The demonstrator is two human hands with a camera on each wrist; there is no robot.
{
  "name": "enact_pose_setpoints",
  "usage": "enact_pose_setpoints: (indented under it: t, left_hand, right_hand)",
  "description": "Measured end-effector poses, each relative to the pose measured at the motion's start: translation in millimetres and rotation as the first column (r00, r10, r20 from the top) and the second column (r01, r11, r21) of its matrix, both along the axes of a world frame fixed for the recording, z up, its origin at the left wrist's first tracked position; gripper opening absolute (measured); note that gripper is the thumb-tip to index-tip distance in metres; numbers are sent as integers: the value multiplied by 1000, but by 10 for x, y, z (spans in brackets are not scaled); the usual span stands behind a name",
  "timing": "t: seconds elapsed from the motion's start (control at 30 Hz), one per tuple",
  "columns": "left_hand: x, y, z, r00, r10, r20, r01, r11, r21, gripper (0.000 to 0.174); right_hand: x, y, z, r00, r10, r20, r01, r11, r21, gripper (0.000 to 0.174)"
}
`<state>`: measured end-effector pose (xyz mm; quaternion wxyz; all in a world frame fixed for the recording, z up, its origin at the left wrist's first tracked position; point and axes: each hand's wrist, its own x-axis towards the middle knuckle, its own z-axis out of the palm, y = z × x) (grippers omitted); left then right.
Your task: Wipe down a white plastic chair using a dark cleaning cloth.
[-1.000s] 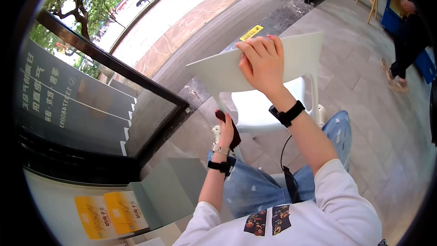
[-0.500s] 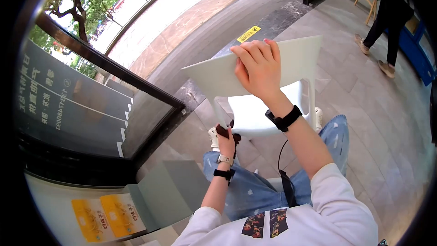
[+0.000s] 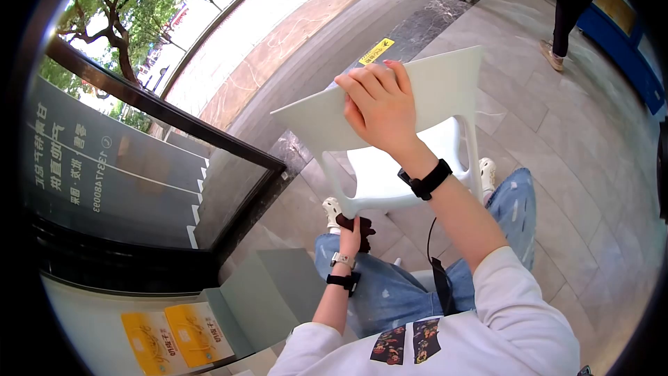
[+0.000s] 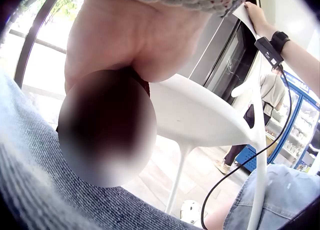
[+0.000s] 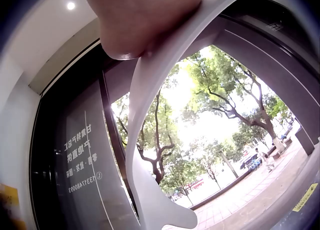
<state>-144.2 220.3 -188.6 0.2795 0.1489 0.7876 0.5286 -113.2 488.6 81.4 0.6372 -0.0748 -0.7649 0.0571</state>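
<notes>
A white plastic chair stands before the seated person, its backrest toward them. My right hand grips the top edge of that backrest, fingers bent over it; the right wrist view shows the palm against the chair back. Lower down, at the chair's near left corner, my left hand holds a dark maroon cloth bunched in its fingers. The left wrist view has the hand beside the seat, with a blurred oval hiding most of the cloth.
On the left are a glass door with white lettering and a grey box-like stand near yellow packages. A person in black trousers walks by a blue cooler. A black cable hangs from the right wrist.
My left hand has moved with the cloth down the chair's left side, toward the person. My right hand keeps its grip on the backrest. The passer-by has walked toward the back.
</notes>
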Motion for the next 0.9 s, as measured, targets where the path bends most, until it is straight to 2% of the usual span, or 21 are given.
enact_pose_setpoints:
  t: [0.03,0.13,0.23,0.33,0.43,0.53,0.73,0.83,0.9]
  left_hand:
    - [-21,-25,-61,999,-10,-33,10,1000,-9,32]
    - [-50,-64,-89,998,-65,-20,60,975,-215,31]
    - [87,-6,138,999,-36,-33,30,985,-173,31]
    - [149,38,293,999,-12,40,17,992,-129,30]
    - [43,-64,-19,995,-61,-74,52,991,-124,30]
    - [35,-81,-60,996,-43,-73,31,989,-147,36]
    - [69,-46,82,992,-11,128,27,992,-120,34]
    - [102,-27,178,992,-14,129,34,988,-152,34]
    - [48,-87,-26,999,-17,29,21,991,-129,34]
  right_hand:
    - [-3,1,-1,1000,2,-8,-1,1000,2,28]
    - [6,9,-3,1000,9,0,-9,1000,3,29]
    - [19,10,-5,1000,10,3,-10,1000,2,30]
    - [28,6,-16,1000,9,17,-9,1000,-1,30]
    - [35,2,-22,1000,20,23,-20,1000,-5,29]
    - [50,-9,-19,999,21,30,-21,1000,-7,30]
    - [69,-19,-14,999,11,35,-11,1000,-1,32]
    - [70,-25,-16,999,12,37,-11,1000,-3,32]
    - [76,-30,-12,999,12,39,-12,1000,-2,32]
